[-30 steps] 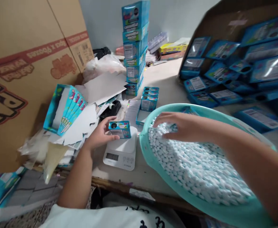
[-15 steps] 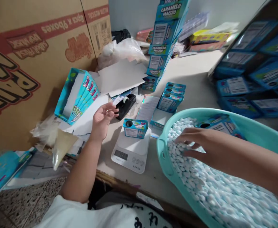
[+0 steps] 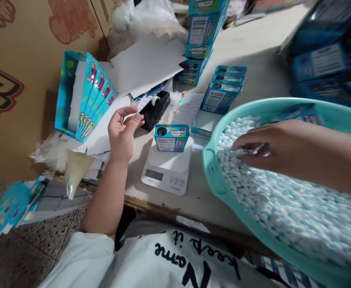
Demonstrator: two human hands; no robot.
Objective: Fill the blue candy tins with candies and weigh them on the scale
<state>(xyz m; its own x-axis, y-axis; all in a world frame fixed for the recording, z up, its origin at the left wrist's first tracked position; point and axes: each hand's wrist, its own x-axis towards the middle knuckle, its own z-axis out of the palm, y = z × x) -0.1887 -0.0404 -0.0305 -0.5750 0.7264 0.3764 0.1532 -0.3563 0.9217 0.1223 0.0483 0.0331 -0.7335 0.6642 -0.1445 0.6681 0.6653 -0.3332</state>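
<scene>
Working at a big blue-green tub [image 3: 209,155], filling the lower right of the frame. Having a white scale [image 3: 167,165] just left of it, sitting in the middle of the frame. Holding the right hand [image 3: 271,144] inside the tub, at the right of the frame, bending fingers and thumb in close and seemingly pinching a few candies [image 3: 298,212]. Holding the left hand [image 3: 121,130] up at the middle left, curling the fingers loosely with a gap, gripping nothing. Not being able to tell if touching the black tape holder [image 3: 160,108] just behind. Looking next at a little blue box [image 3: 171,138], standing on the scale and running its long side left to right. Lying right of the left hand and left of the right hand, touching neither, but being nearer to the left one. Seeing, smallest of all, the white and pale blue candies, filling the tub and lying around the right fingertips.
</scene>
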